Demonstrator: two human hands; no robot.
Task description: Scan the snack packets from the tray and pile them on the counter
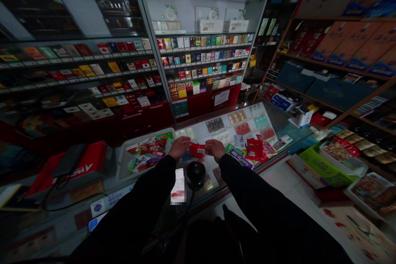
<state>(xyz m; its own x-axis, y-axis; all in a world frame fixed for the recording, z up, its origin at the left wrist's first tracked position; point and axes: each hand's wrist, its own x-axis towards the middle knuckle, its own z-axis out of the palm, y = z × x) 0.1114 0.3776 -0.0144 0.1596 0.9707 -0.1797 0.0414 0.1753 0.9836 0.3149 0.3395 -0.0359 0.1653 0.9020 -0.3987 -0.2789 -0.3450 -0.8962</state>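
Observation:
A small red packet (197, 150) with a white printed patch is stretched between my two hands above the glass counter. My left hand (180, 147) pinches its left end, and my right hand (215, 149) grips the right end. Just below the packet stands a round black scanner (196, 173) with a cable. To its left lies a phone (177, 187) with a lit screen. A white tray (121, 161) of colourful snack packets sits left of my left hand. Right of my right hand, more packets lie in a pile, with a red packet (256, 149) on top.
A red box (95, 159) with a dark device on it stands at the left of the counter. Shelves of cigarette packs (201, 41) rise behind. On the right are a wooden rack of boxes (337, 82) and tubs of wrapped goods (338, 152).

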